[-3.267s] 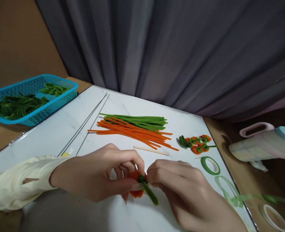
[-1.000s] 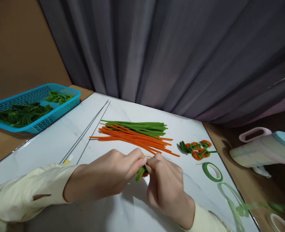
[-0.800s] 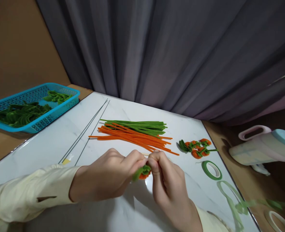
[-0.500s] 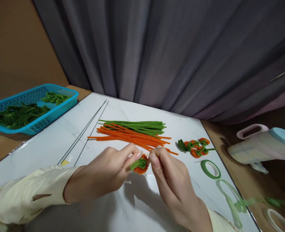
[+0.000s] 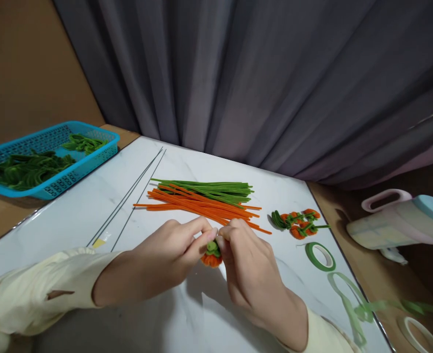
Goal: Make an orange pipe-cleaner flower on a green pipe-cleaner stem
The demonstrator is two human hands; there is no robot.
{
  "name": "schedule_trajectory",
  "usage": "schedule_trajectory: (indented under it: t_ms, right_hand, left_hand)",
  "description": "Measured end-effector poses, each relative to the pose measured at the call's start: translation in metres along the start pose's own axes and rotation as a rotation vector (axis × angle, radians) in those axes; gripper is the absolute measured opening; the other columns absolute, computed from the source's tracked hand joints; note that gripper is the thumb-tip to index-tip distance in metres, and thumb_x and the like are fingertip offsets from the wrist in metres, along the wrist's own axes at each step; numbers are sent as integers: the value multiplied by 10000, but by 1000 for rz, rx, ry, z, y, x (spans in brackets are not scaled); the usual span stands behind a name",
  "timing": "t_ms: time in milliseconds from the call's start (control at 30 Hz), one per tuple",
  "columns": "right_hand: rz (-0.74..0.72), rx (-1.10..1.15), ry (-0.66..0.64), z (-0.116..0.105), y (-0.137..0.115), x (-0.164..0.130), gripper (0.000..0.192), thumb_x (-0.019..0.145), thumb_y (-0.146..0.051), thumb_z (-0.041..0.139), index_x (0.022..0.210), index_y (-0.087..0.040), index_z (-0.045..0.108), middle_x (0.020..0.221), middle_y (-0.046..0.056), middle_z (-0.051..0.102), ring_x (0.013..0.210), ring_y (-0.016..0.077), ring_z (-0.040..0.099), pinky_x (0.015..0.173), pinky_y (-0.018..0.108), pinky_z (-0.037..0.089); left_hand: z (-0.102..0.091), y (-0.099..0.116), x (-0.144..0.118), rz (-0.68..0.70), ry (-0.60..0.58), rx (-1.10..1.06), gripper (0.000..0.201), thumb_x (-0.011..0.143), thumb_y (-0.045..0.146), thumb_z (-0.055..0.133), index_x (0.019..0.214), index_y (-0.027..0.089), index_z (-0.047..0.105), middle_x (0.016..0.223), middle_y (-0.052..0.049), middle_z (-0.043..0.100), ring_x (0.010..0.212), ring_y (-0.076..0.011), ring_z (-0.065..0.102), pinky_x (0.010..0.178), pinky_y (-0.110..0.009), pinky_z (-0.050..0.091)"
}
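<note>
Between my two hands is a small pipe-cleaner flower, fuzzy orange below with a green top. My left hand pinches it from the left between thumb and forefinger. My right hand is closed at its upper right side, fingertips pressed together and almost meeting the left ones; what exactly they pinch is hidden. Just beyond my fingers lie a bundle of orange pipe cleaners and a bundle of green pipe cleaners. Several finished-looking orange and green pieces rest to the right.
A blue basket with green fuzzy loops stands at left. Thin dark wires lie near a yellow scrap. At right are a green tape roll, a loose green strip, a white ring and a lidded jug.
My right hand has moved slightly left and closer to my left hand. The flower has tipped, so its green top now faces up and the orange sits below.
</note>
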State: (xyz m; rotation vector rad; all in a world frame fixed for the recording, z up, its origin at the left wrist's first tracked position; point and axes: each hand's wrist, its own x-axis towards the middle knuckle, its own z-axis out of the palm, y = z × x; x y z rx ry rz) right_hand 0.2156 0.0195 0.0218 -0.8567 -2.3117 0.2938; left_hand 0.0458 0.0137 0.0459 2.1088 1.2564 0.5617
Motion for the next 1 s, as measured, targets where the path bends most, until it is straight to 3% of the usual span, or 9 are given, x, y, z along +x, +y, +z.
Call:
schedule_trajectory:
  t_ms: [167, 333, 533, 767, 867, 1000]
  right_hand:
    - [144, 236, -42, -5, -4, 4, 183, 850, -33, 306, 768, -191, 348, 873, 64, 415, 796, 181, 402, 672, 311, 390]
    - [233, 372, -16, -5, -4, 6, 197, 919, -99, 315, 769, -194, 402, 920, 59, 405, 905, 180, 421, 771, 328, 412]
    - [354, 500, -92, -9, -5, 6, 214, 940, -153, 318, 750, -195, 405, 941, 64, 426, 901, 177, 445, 791, 337, 433]
    - [359, 551, -213, -17, -6, 8, 228, 894, -71, 344, 703, -182, 402, 897, 49, 431, 871, 170, 449, 797, 333, 414]
    - [366, 529, -227, -18, -6, 9, 237, 862, -17, 354, 697, -177, 411, 891, 47, 434, 861, 170, 447, 789, 334, 411]
    - [364, 507, -168, -22, -2, 9, 204, 862, -42, 399, 708, -170, 439, 922, 53, 436, 901, 187, 436, 831, 373, 386]
  left_hand:
    - [4, -1, -3, 153, 68, 310, 247, 884, 160, 249, 763, 178, 464, 624, 23, 535, 458, -98, 459, 463, -200, 318]
    - [18, -10, -7, 211, 153, 473, 198, 880, 135, 274, 789, 185, 442, 632, 8, 546, 449, -114, 498, 459, -222, 352]
    - [26, -16, -4, 395, 302, 482, 173, 873, 109, 288, 805, 194, 421, 550, 40, 543, 382, -103, 491, 412, -226, 317]
    - [20, -21, -2, 649, 229, 368, 168, 851, 89, 317, 929, 183, 432, 523, 52, 528, 390, -107, 445, 434, -253, 276]
    - [20, -22, 0, 628, 190, 385, 171, 872, 113, 298, 905, 183, 451, 511, 54, 523, 378, -103, 424, 434, -254, 272]
    - [19, -16, 5, 493, 199, 422, 217, 882, 99, 269, 764, 185, 430, 562, 29, 553, 396, -99, 456, 417, -261, 250]
